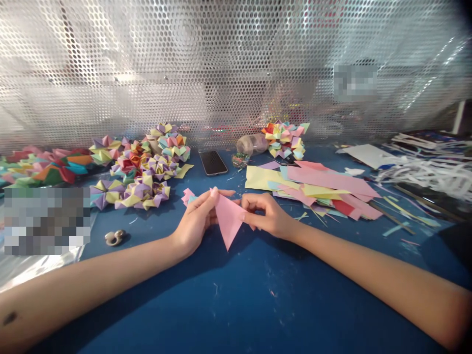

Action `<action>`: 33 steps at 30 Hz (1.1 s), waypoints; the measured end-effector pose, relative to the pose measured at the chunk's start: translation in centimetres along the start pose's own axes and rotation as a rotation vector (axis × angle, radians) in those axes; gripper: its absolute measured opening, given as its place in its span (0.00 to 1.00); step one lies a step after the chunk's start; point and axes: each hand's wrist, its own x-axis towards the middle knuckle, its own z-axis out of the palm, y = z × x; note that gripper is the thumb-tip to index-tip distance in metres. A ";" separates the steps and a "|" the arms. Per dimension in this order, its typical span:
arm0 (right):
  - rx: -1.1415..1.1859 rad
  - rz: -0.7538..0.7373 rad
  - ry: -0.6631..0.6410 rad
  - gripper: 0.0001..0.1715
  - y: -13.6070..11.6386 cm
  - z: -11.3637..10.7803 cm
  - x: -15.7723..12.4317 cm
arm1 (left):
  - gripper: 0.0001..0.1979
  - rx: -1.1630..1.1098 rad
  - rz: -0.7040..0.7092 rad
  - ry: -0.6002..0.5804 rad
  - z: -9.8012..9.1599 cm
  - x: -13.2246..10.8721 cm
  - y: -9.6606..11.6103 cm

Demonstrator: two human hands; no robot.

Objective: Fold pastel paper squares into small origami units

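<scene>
Between my two hands a pink sheet of paper (229, 220), folded to a triangle, hangs with one point downward. My left hand (199, 216) pinches its upper left corner between thumb and fingers. At the right corner my right hand (268, 215) grips the paper with thumb and bent forefinger. Behind my left fingers a small piece of pink and light blue folded paper (188, 196) sticks out; whether that hand holds it I cannot tell. Both hands are above the blue table (236, 305).
Folded paper clusters (142, 169) stand at left, another cluster (285, 140) at back right. A phone (214, 162) and a clear plastic bottle (252, 144) lie at the back. Coloured paper strips (324, 184) and white shreds (431, 167) lie right. A hair tie (115, 238) sits near my left forearm.
</scene>
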 end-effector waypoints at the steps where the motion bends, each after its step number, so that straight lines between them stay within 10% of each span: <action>1: -0.001 -0.001 -0.006 0.12 0.0 0.0 0.0 | 0.18 -0.008 0.004 0.004 0.0 0.1 0.0; 16: 0.246 0.059 0.373 0.20 0.9 -0.6 0.3 | 0.13 0.219 -0.118 -0.137 0.2 -0.1 0.1; 20: -0.075 0.198 0.580 0.20 1.3 -2.3 2.7 | 0.15 0.375 -0.095 -0.350 0.3 -0.9 0.3; 24: -0.230 0.360 0.553 0.10 2.6 -3.7 8.2 | 0.14 0.469 -0.082 -0.476 0.3 -1.5 0.6; 33: -0.402 0.837 0.135 0.28 4.8 -4.3 16.5 | 0.13 0.485 -0.061 -0.525 0.3 -1.6 0.9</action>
